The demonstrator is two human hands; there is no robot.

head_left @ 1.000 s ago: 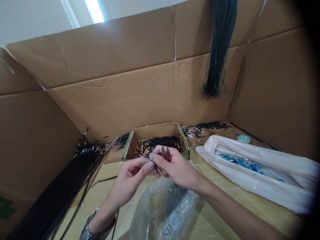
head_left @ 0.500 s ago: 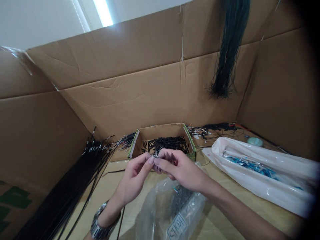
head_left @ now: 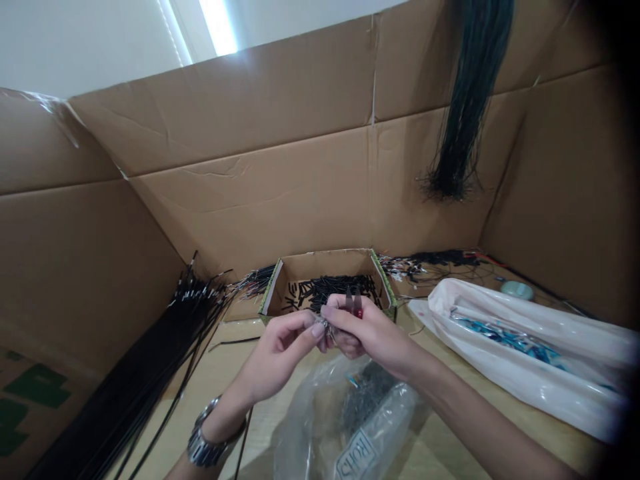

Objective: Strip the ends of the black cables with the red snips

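My left hand (head_left: 284, 350) and my right hand (head_left: 365, 327) meet above the table, in front of a cardboard tray. Thumb and fingers of both are pinched together around tiny silvery, wire-like pieces (head_left: 327, 328), too small to make out. A small tool with two dark pointed blades and a red part (head_left: 356, 307) sticks up from my right hand; its handle is hidden in the fingers. Below the hands lies a clear plastic bag (head_left: 310, 420) marked RoHS, holding a mass of small dark-grey pieces. Just behind them, the tray (head_left: 327, 260) contains many short black tubes (head_left: 345, 287).
Long black cables (head_left: 145, 373) lie at the left, their stripped ends by the back wall. An open white bag (head_left: 510, 383) with blue pieces (head_left: 520, 340) is at the right, near a pale green round object (head_left: 517, 290). Dark wires (head_left: 465, 133) hang against the cardboard wall (head_left: 280, 193).
Both hands have shifted slightly right in view, with the view itself moving a little. My right hand has turned, so the tool's blades and red part show more clearly.
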